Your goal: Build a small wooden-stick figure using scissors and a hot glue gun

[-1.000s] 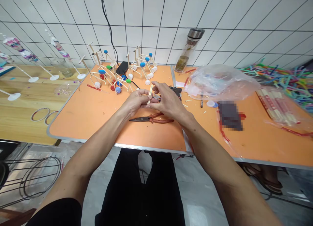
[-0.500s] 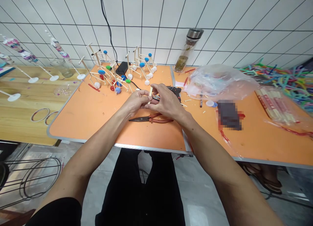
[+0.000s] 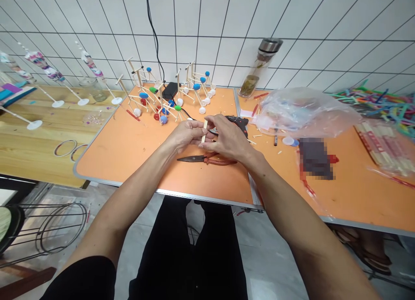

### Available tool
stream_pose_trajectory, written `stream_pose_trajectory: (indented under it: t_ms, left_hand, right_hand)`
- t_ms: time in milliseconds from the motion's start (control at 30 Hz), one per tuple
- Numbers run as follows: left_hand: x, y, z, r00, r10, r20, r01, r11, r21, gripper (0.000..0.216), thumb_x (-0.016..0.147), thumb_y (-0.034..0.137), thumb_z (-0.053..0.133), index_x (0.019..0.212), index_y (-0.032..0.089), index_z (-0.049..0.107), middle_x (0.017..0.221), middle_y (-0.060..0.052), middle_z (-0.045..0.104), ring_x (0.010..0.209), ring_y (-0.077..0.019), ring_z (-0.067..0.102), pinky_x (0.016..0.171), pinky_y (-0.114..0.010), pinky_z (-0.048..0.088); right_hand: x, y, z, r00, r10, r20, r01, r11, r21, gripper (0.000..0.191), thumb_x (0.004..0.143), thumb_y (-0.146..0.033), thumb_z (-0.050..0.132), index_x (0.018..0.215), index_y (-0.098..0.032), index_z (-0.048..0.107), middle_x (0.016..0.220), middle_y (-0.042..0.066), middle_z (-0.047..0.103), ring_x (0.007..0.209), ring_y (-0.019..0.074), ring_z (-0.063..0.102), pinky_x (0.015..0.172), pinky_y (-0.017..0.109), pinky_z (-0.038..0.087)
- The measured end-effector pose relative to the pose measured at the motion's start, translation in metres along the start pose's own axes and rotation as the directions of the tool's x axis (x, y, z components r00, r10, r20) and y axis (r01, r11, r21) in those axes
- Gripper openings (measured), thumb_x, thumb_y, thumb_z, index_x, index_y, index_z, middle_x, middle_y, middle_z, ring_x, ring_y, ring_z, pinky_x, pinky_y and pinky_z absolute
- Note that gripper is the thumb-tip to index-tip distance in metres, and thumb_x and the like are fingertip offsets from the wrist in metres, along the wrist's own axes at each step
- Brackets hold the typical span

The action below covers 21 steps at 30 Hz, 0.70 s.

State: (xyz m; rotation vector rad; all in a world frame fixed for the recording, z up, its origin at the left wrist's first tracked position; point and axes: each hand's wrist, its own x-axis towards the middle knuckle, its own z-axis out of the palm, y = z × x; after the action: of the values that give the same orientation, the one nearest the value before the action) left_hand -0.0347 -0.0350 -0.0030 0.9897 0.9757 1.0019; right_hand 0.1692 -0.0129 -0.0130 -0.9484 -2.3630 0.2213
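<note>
Both the left hand and right hand pinch a thin, pale wooden stick.

A craft workshop bench

Orange metal-edged folding table against a white tiled wall; finished wooden-stick models with coloured caps; red-handled long-nose pliers; heaped coloured plastic straws.

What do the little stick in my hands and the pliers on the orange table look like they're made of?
The stick, pinched between the left hand and the right hand, looks like bare wood or bamboo: pale tan and matte. The pliers show dark, dull metal jaws and reddish handles, likely a rubber or plastic coating.
</note>
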Motion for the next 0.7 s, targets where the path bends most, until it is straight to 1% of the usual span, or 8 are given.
stream_pose_trajectory:
  t_ms: [133, 333, 467, 533, 600, 700]
  left_hand:
    - [0.0005, -0.0021, -0.0001, 0.999, 0.035, -0.007, -0.035, 0.999, -0.004, 0.021, 0.080, 0.018, 0.095, 0.093, 0.012, 0.080, 0.088, -0.013, 0.087, 0.075, -0.0236, 0.085, 0.068, -0.029, 0.066]
    - [0.0014, -0.0027, 0.0010, 0.998, 0.055, -0.024, -0.055, 0.998, -0.010, 0.025, 0.078, 0.018, 0.097, 0.095, 0.011, 0.081, 0.086, -0.014, 0.086, 0.076, -0.0261, 0.086, 0.067, -0.031, 0.067]
    - [0.0016, -0.0027, 0.0021, 0.998, 0.054, -0.033, -0.054, 0.998, -0.009, 0.022, 0.078, 0.016, 0.094, 0.094, 0.011, 0.080, 0.084, -0.013, 0.086, 0.075, -0.0259, 0.085, 0.069, -0.032, 0.068]
    - [0.0017, -0.0024, 0.0027, 0.998, 0.059, -0.039, -0.060, 0.998, -0.023, 0.019, 0.079, 0.014, 0.091, 0.093, 0.011, 0.079, 0.084, -0.013, 0.085, 0.073, -0.0255, 0.085, 0.069, -0.032, 0.068]
    - [0.0020, -0.0016, 0.0030, 0.996, 0.069, -0.050, -0.071, 0.997, -0.044, 0.017, 0.078, 0.013, 0.089, 0.091, 0.012, 0.078, 0.083, -0.012, 0.085, 0.071, -0.0247, 0.084, 0.067, -0.031, 0.067]
    - [0.0033, -0.0005, 0.0019, 0.992, 0.091, -0.089, -0.097, 0.992, -0.074, 0.021, 0.078, 0.016, 0.092, 0.092, 0.013, 0.076, 0.084, -0.011, 0.086, 0.071, -0.0232, 0.084, 0.068, -0.030, 0.067]
  right_hand:
    - [-0.0005, -0.0004, -0.0004, 1.000, 0.014, 0.001, -0.014, 1.000, -0.021, 0.073, 0.086, -0.045, 0.091, 0.149, -0.023, 0.062, 0.133, 0.017, 0.074, 0.117, 0.0391, 0.070, 0.095, 0.051, 0.058]
    - [-0.0006, -0.0010, -0.0015, 1.000, 0.019, -0.007, -0.019, 1.000, -0.017, 0.073, 0.088, -0.048, 0.090, 0.151, -0.025, 0.061, 0.132, 0.015, 0.074, 0.117, 0.0384, 0.070, 0.094, 0.050, 0.058]
    - [-0.0011, -0.0011, 0.0000, 1.000, 0.021, -0.003, -0.021, 1.000, 0.010, 0.075, 0.087, -0.045, 0.090, 0.154, -0.025, 0.061, 0.135, 0.016, 0.073, 0.119, 0.0396, 0.070, 0.099, 0.052, 0.058]
    - [-0.0012, 0.0003, 0.0022, 1.000, 0.022, 0.001, -0.022, 0.999, 0.038, 0.077, 0.089, -0.044, 0.089, 0.158, -0.025, 0.059, 0.137, 0.017, 0.072, 0.122, 0.0401, 0.069, 0.102, 0.054, 0.058]
    - [-0.0007, 0.0029, 0.0045, 1.000, 0.015, -0.003, -0.015, 0.995, 0.095, 0.085, 0.090, -0.049, 0.088, 0.165, -0.026, 0.055, 0.140, 0.016, 0.071, 0.125, 0.0399, 0.069, 0.105, 0.056, 0.058]
    - [0.0005, 0.0067, 0.0059, 0.998, 0.035, -0.055, -0.021, 0.971, 0.238, 0.099, 0.090, -0.067, 0.086, 0.173, -0.028, 0.047, 0.140, 0.014, 0.072, 0.123, 0.0361, 0.071, 0.105, 0.055, 0.060]
